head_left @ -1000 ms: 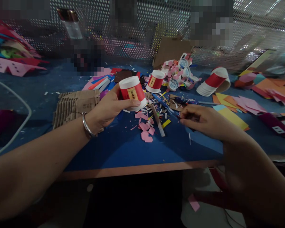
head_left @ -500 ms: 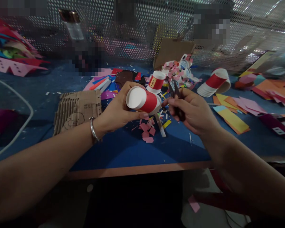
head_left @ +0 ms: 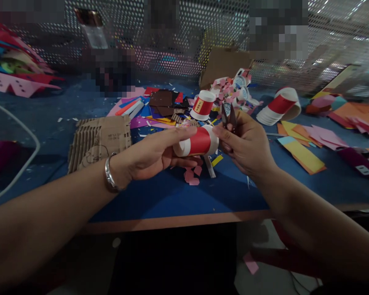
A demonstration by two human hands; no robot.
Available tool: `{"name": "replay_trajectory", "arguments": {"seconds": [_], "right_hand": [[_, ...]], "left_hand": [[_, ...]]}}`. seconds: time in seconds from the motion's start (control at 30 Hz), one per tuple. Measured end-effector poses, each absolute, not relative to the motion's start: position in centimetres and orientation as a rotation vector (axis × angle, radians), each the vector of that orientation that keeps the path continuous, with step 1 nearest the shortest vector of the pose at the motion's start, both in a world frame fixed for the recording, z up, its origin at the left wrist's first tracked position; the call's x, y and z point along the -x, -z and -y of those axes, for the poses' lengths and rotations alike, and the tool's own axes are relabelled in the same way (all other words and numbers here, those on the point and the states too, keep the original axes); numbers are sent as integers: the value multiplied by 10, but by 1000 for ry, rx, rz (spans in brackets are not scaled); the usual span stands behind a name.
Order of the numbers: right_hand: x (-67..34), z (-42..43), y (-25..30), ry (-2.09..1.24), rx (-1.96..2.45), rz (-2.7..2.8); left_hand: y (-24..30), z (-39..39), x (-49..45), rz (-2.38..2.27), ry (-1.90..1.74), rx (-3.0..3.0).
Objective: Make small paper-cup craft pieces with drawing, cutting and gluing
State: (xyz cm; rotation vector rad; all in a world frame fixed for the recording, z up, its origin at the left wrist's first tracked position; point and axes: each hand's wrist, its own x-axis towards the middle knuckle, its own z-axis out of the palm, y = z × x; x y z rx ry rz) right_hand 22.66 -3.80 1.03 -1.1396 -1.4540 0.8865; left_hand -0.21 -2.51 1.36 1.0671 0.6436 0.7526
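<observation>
One cup is held sideways above the bench — fingers of the left hand grasp it, those of the right hand grip scissors beside its end.

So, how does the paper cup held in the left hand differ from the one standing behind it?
The held cup is tipped over on its side, while the standing cup sits on end. The left hand grips the held cup; no hand holds the standing cup. The standing cup shows a yellow label to the camera; the held cup turns mostly plain red this way. Both are white with a wide red band.
</observation>
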Motion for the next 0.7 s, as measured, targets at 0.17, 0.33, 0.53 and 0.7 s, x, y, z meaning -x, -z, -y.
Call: {"name": "replay_trajectory", "arguments": {"seconds": [0.17,0.33,0.53,0.7], "right_hand": [[-231,37,-8,-782,1155,1496],[-236,36,-2,-486,1253,1585],[-231,43,-1,-497,1252,1603],[-224,52,-6,-619,1140,1516]], "left_hand": [[-12,21,-2,-701,-740,-920],[-6,21,-4,-731,-1001,-1145],[-1,21,-7,-730,-1226,-1236],[-1,20,-10,-712,-1293,-1227]]}}
